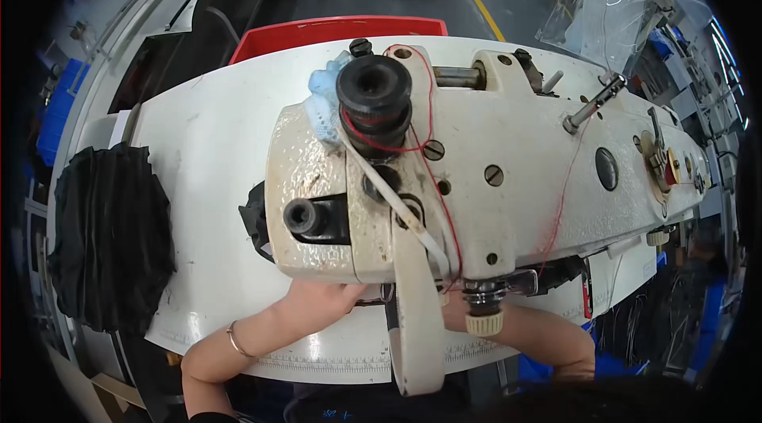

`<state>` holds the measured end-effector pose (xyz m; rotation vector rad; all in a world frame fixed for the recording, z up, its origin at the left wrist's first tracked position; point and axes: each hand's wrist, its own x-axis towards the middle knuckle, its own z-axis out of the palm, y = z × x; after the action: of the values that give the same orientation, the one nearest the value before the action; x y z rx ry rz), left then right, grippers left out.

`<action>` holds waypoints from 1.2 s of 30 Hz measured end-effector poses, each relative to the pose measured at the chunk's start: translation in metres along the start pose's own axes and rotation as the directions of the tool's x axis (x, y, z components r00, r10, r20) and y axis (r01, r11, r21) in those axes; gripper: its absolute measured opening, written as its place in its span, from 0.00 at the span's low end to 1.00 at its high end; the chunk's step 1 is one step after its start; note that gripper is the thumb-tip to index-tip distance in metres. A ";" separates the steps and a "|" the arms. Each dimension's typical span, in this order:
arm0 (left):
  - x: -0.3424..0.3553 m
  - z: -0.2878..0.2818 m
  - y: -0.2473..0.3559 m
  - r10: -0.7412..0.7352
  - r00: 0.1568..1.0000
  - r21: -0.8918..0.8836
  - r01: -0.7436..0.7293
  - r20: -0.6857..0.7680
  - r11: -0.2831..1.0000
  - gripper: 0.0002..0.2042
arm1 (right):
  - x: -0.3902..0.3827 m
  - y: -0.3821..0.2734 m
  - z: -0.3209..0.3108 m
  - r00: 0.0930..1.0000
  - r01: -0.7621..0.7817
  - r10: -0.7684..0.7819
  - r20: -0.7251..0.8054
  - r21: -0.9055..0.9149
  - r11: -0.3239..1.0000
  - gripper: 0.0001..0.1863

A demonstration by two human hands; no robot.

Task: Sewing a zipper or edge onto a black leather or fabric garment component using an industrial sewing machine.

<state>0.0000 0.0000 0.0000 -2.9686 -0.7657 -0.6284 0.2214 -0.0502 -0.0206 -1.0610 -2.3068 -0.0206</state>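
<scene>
Head view. A cream sewing machine [508, 161] fills the middle of the frame, seen from above, standing on a white tabletop [214, 145]. A black handwheel [374, 94] sits at its top, with a pale blue cloth [324, 101] tucked just beside it. Red thread [432, 177] runs from the handwheel area down the machine body and across toward its right end.

The left hand [321, 296] lies on the tabletop at the near edge of the machine, its fingers reaching under the machine body; a thin bracelet [236, 340] circles the wrist. How far its grip is closed, and on what, cannot be told: the fingers are hidden by the machine. The right hand [456, 316] is almost wholly covered by the machine head and a ribbed cream knob [484, 322]; only the forearm shows clearly, so its grip cannot be told either.

A small piece of black fabric [255, 221] shows at the machine's left flank, touching its base. A larger heap of black cloth [111, 236] lies at the tabletop's left end, well apart from both hands. A red bin [317, 30] stands behind the tabletop.
</scene>
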 end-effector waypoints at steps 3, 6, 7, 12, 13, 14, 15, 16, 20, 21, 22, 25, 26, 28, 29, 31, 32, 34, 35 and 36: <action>0.009 -0.021 -0.002 -0.062 0.967 -0.205 0.115 0.249 0.972 0.20 | -0.011 -0.004 0.004 0.995 -0.060 0.052 0.090 0.088 0.994 0.11; 0.023 -0.024 -0.001 -0.114 0.951 -0.256 0.191 0.287 0.948 0.20 | -0.011 -0.003 -0.008 0.975 -0.079 0.068 0.212 0.045 0.996 0.10; 0.023 -0.024 -0.002 -0.117 0.958 -0.279 0.191 0.262 0.941 0.20 | -0.009 -0.007 -0.014 0.973 -0.079 0.079 0.219 -0.008 0.997 0.10; -0.008 0.001 -0.015 -0.382 0.909 -0.506 0.410 0.165 0.758 0.16 | 0.002 -0.011 -0.002 0.999 0.018 -0.025 0.041 0.172 0.985 0.12; -0.007 0.002 -0.013 -0.332 0.936 -0.473 0.347 0.117 0.810 0.18 | -0.004 -0.013 -0.001 0.989 -0.034 0.006 0.149 0.187 0.982 0.12; -0.006 0.002 -0.011 -0.280 0.957 -0.434 0.283 0.071 0.855 0.20 | -0.008 -0.015 0.000 0.966 -0.087 0.034 0.255 0.199 0.976 0.13; -0.006 0.003 -0.010 -0.227 0.974 -0.390 0.219 0.028 0.894 0.21 | -0.008 -0.015 0.001 0.965 -0.092 0.039 0.258 0.195 0.976 0.13; -0.006 0.003 -0.009 -0.171 0.985 -0.342 0.156 -0.012 0.927 0.23 | -0.008 -0.015 0.002 0.929 -0.261 0.143 0.342 0.327 0.908 0.14; -0.004 0.000 -0.007 -0.107 0.994 -0.319 0.095 -0.021 0.943 0.24 | -0.006 -0.016 0.005 0.895 -0.380 0.205 0.395 0.438 0.815 0.15; -0.004 0.000 -0.007 -0.108 0.994 -0.319 0.096 -0.020 0.943 0.24 | -0.005 -0.016 0.005 0.906 -0.359 0.195 0.376 0.439 0.824 0.14; -0.005 0.000 -0.008 -0.098 0.995 -0.322 0.090 -0.009 0.943 0.24 | -0.005 -0.016 0.006 0.916 -0.338 0.184 0.356 0.440 0.832 0.14; -0.009 -0.002 -0.008 -0.091 0.996 -0.312 0.092 0.017 0.946 0.25 | -0.003 -0.016 0.010 0.945 -0.268 0.143 0.293 0.448 0.853 0.13; -0.010 -0.003 -0.007 -0.089 0.996 -0.302 0.094 0.032 0.949 0.25 | -0.002 -0.016 0.012 0.954 -0.243 0.126 0.272 0.452 0.858 0.13; -0.004 -0.003 -0.007 -0.050 0.999 -0.273 0.051 0.007 0.961 0.25 | -0.003 -0.016 0.008 0.965 -0.213 0.119 0.235 0.429 0.878 0.13; -0.001 -0.003 -0.007 -0.018 1.000 -0.236 0.015 -0.012 0.972 0.24 | -0.003 -0.016 0.006 0.969 -0.198 0.115 0.217 0.415 0.888 0.13; -0.001 -0.002 -0.008 -0.015 1.000 -0.222 0.012 -0.013 0.975 0.24 | -0.003 -0.014 0.010 0.980 -0.156 0.089 0.177 0.413 0.897 0.12; 0.000 -0.001 -0.008 -0.008 1.000 -0.209 0.004 -0.019 0.978 0.24 | -0.003 -0.014 0.011 0.984 -0.136 0.077 0.158 0.408 0.903 0.12; -0.001 -0.009 -0.006 -0.016 1.000 -0.199 0.014 -0.006 0.980 0.24 | 0.000 -0.016 0.011 0.994 -0.076 0.035 0.106 0.411 0.909 0.12; -0.001 -0.014 -0.005 -0.018 1.000 -0.198 0.018 0.003 0.980 0.24 | 0.002 -0.017 0.011 0.997 -0.046 0.015 0.080 0.410 0.911 0.12; 0.000 -0.012 -0.006 -0.014 1.000 -0.212 0.015 0.007 0.977 0.24 | 0.002 -0.017 0.013 0.998 -0.030 0.005 0.063 0.400 0.916 0.12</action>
<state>-0.0080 0.0040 0.0108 -3.1598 -0.7664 -0.7482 0.2024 -0.0572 -0.0267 -0.8762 -2.2216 0.4792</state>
